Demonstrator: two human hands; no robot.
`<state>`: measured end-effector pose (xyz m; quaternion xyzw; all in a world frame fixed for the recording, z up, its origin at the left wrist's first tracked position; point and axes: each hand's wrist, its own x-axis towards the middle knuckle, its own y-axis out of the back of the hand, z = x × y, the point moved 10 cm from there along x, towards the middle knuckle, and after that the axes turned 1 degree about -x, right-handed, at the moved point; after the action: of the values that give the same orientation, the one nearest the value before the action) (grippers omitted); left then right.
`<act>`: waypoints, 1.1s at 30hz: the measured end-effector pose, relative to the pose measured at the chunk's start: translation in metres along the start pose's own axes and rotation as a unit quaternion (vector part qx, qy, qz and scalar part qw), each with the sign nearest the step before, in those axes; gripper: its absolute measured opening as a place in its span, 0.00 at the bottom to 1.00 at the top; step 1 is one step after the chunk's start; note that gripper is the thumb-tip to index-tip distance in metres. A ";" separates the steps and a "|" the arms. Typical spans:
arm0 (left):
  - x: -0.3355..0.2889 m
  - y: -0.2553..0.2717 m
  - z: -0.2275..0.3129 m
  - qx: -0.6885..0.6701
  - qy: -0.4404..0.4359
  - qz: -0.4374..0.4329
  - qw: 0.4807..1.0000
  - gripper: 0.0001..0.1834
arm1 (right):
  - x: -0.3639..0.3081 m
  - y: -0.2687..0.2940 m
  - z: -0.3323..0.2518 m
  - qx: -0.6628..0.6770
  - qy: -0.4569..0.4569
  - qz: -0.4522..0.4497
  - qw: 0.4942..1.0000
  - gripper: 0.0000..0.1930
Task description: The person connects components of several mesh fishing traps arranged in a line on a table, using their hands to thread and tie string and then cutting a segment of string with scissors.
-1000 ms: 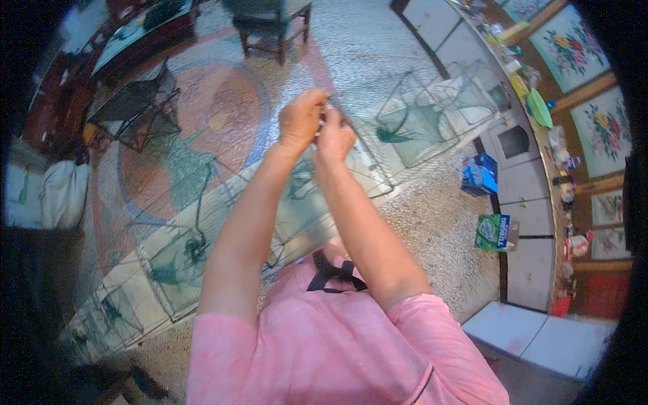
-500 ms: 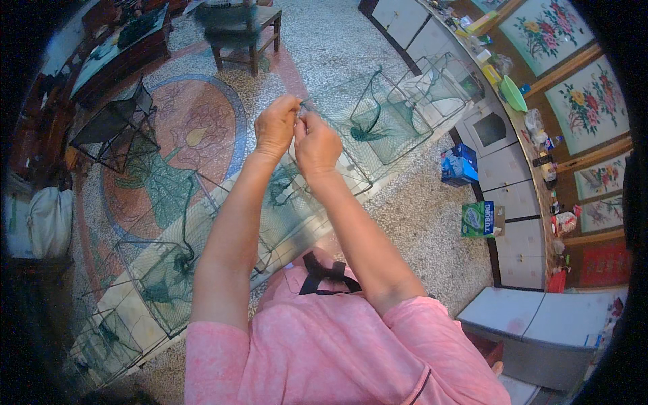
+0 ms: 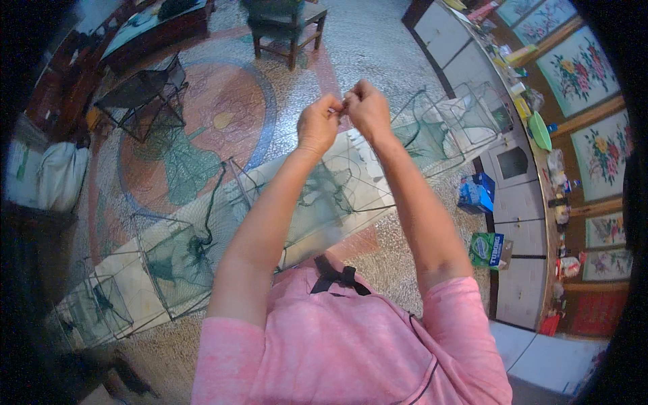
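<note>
Out in front of me, my left hand (image 3: 319, 125) and my right hand (image 3: 368, 113) meet fingertip to fingertip, both closed in a pinch. Whatever lies between the fingers is too small and blurred to name. Below them stretches a long green mesh net trap (image 3: 177, 266) with dark wire frames, spread at a slant from lower left to upper right. Under the mesh runs a long pale board (image 3: 370, 169). My forearms cover part of the net's middle, and some green netting (image 3: 192, 172) spills over the far side.
A dark folding stool (image 3: 143, 91) and a wooden chair (image 3: 291, 34) stand beyond the net. To the right, a blue carton (image 3: 476, 194) and a green carton (image 3: 486, 250) sit before white cabinets (image 3: 516, 202). A green bowl (image 3: 538, 131) rests on the counter. A white sack (image 3: 63, 175) is at left.
The view has turned, so the room appears shifted and tilted. My hands have moved rightward in the picture, and their wrists are wider apart. The fingertips remain together in a pinch.
</note>
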<state>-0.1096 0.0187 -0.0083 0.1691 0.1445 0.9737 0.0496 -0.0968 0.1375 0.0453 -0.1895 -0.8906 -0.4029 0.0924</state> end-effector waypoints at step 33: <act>0.000 0.001 0.028 0.054 -0.116 0.014 0.992 0.06 | -0.081 0.014 -0.009 0.096 -0.046 0.137 0.985 0.03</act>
<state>-0.0999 0.0247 0.0174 0.2850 0.1880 0.9389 0.0430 -0.0169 0.1179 0.0354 -0.3181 -0.8943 -0.2897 0.1233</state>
